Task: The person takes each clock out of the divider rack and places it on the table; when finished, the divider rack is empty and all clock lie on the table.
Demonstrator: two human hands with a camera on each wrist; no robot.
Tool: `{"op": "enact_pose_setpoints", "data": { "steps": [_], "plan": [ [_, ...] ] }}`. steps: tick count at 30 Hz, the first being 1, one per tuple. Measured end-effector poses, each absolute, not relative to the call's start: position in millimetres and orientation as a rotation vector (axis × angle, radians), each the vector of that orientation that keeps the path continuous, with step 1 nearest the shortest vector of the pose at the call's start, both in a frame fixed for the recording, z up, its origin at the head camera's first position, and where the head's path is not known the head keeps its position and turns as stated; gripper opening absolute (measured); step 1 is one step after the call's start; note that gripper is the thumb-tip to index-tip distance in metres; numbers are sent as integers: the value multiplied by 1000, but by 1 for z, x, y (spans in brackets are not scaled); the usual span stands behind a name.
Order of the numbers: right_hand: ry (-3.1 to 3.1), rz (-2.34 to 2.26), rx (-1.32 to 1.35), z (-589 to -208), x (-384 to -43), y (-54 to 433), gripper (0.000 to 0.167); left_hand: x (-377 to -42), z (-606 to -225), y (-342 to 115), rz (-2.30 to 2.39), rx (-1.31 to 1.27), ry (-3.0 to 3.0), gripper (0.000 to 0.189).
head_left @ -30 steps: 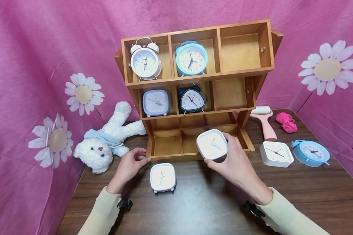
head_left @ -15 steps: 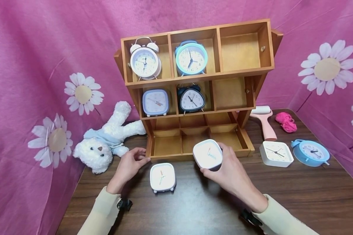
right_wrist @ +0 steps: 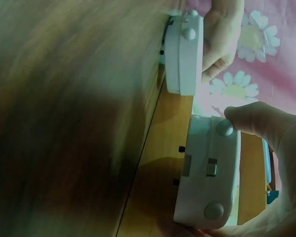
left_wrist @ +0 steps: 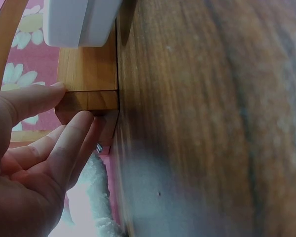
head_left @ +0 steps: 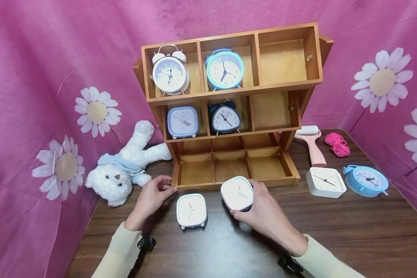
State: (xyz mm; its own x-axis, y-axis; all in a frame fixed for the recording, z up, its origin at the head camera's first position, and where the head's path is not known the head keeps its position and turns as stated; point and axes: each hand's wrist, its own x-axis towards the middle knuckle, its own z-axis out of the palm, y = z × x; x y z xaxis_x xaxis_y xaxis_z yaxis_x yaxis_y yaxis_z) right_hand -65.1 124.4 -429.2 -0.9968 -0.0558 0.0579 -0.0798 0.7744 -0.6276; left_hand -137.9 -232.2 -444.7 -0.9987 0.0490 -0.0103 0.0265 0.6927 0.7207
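My right hand pinches a white square alarm clock at its side, between thumb and fingers, in front of the shelf. Its dial faces up toward the head camera; two round feet and the underside show in the right wrist view. A similar white alarm clock stands on the table to its left, between my hands. At the lower left corner of the wooden display shelf is my left hand. In the left wrist view its thumb and fingers lie on either side of that corner.
Shelf compartments hold a white twin-bell clock, a blue clock, a lilac clock and a dark clock. A plush bear lies left. Right are a lint roller, pink yarn, a white clock and a blue clock.
My right hand has carried the white alarm clock down and left, away from the shelf's lowest tier and closer to the other white clock. The left hand stays at the shelf corner.
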Motion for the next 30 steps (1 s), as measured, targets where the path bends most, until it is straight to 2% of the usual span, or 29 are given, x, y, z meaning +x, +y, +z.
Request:
{"op": "enact_pose_setpoints", "data": {
  "steps": [9,24,30],
  "plan": [
    [-2958,1008,119,-436,-55,116,107,-138,-443,-233,1231,75,2866,34],
    [-2945,926,217,-448,-62,113,99,-137,-446,-231,1241,86,2866,33],
    [-2991,908,252,-443,-63,113,104,-136,-445,-231,1249,89,2863,33]
  ]
}}
